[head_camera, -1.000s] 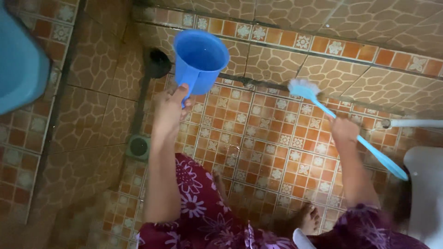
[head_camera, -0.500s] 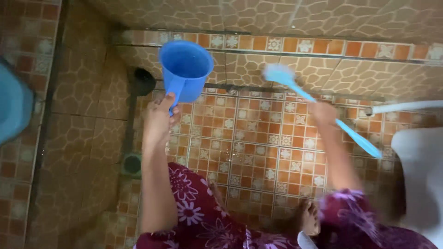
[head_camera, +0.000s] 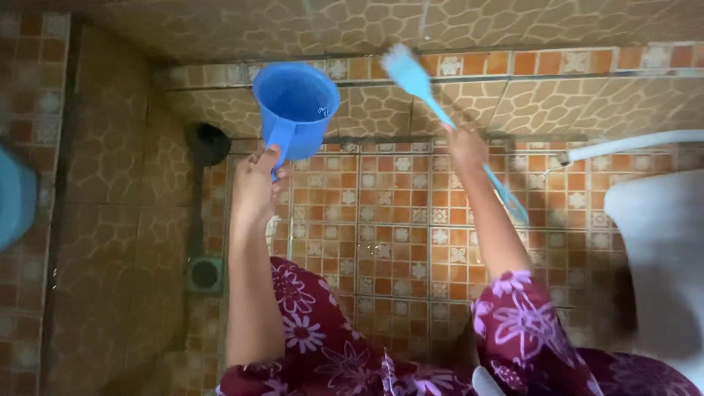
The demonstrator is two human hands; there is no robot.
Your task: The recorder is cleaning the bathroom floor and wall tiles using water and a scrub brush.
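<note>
My left hand (head_camera: pixel 258 183) is closed around the handle of the blue dipper (head_camera: pixel 295 106), thumb laid up along the handle, holding the cup upright with its mouth open toward me and a little water glinting inside. I take the round floor drain (head_camera: pixel 204 273) as my mark: the dipper hangs well above and to the right of it, over the seam where the small orange patterned floor tiles (head_camera: pixel 381 220) meet the brown stone-patterned wall tiles (head_camera: pixel 381 110). My right hand (head_camera: pixel 465 149) is wrapped shut around the middle of the light blue long-handled brush (head_camera: pixel 440 110), far to the right of the drain; the bristle head points up and away, against the band of orange tiles on the wall, and the handle's tail runs down past my wrist. A dark round pipe opening (head_camera: pixel 210 141) sits straight above the drain, just left of the dipper. A white toilet (head_camera: pixel 656 257) stands far right of the drain, with a white pipe (head_camera: pixel 631 143) above it. A blue tub (head_camera: pixel 15 194) shows at the edge left of the drain. My purple flowered dress (head_camera: pixel 323 345) fills the bottom, right of the drain.
</note>
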